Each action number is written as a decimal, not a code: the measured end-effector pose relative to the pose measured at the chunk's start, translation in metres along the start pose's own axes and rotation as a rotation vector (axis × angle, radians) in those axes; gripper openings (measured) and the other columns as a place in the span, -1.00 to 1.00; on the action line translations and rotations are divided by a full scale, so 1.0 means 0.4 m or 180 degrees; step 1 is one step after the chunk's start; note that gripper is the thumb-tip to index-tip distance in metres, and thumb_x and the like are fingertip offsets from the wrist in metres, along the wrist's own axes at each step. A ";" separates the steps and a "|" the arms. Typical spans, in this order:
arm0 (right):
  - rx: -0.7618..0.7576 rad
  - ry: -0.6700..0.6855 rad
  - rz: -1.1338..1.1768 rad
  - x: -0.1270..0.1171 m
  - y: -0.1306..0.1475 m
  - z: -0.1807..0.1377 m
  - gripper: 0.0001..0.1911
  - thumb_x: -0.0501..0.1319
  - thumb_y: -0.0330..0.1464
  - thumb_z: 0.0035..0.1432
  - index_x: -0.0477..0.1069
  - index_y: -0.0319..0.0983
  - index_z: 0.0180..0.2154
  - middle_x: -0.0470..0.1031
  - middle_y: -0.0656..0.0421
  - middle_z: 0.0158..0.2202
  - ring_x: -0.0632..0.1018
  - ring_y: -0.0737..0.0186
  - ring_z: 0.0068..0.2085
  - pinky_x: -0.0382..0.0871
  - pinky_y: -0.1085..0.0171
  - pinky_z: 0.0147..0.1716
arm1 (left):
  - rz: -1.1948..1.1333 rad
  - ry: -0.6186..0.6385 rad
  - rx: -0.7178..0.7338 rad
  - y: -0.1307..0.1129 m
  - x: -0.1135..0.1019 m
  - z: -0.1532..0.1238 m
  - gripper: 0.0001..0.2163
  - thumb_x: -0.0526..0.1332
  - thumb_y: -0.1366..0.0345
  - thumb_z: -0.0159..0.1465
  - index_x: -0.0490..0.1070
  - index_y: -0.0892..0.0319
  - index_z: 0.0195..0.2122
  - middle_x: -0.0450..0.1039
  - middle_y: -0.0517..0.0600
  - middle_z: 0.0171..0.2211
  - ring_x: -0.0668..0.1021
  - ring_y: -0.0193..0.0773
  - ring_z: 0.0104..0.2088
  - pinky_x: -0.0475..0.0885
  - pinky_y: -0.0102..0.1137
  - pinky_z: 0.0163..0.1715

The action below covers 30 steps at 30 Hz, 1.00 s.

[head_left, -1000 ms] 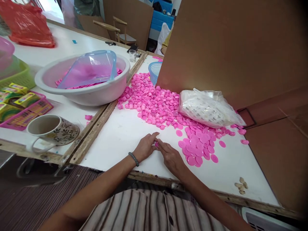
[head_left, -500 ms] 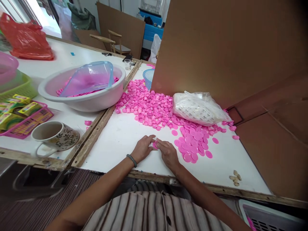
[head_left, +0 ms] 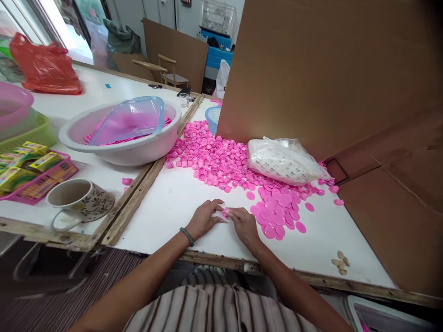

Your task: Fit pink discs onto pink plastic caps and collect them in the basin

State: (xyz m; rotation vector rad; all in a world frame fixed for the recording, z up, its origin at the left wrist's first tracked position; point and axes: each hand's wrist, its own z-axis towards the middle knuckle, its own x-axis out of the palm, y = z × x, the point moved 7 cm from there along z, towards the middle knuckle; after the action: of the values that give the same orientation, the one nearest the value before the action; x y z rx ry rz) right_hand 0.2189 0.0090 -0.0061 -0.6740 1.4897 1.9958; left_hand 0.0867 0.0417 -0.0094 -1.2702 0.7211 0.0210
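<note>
My left hand (head_left: 203, 218) and my right hand (head_left: 243, 224) meet near the front edge of the white table (head_left: 173, 203), fingertips pinched together on a small pink plastic piece (head_left: 225, 212). A bead bracelet is on my left wrist. Just right of my right hand lies a pile of flat pink discs (head_left: 280, 210). Farther back spreads a heap of small pink caps (head_left: 214, 154). A clear plastic bag (head_left: 284, 159) of white pieces rests on the heap beside a cardboard wall.
A white basin (head_left: 121, 145) with pink pieces and a blue scoop (head_left: 129, 117) sits on the left table, near a patterned mug (head_left: 81, 200), a pink tray of boxes (head_left: 31, 170) and a red bag (head_left: 44, 69). A small blue basket (head_left: 212, 115) stands behind the caps. Tall cardboard (head_left: 328, 74) walls the right.
My hands stay together on the pink piece; only the camera view has shifted slightly, tilting up so more of the room shows.
</note>
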 end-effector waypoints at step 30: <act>-0.0560 0.1612 -0.0501 0.041 0.076 0.083 -0.90 0.20 -0.36 0.08 0.47 -0.21 -0.42 0.36 0.23 -0.52 0.36 0.37 -0.45 0.09 0.41 -0.50 | -0.1875 0.0248 -0.2037 0.096 -0.021 0.012 -0.64 0.40 0.36 -0.16 0.24 0.24 -0.42 0.40 -0.13 -0.69 0.49 -0.35 -0.64 0.39 -0.48 -0.60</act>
State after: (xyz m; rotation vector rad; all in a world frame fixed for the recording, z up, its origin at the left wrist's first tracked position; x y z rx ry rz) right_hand 0.1839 0.0363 0.0122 -1.4090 1.4783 1.9340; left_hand 0.0671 0.0616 -0.0374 -2.0707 0.3847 -0.3007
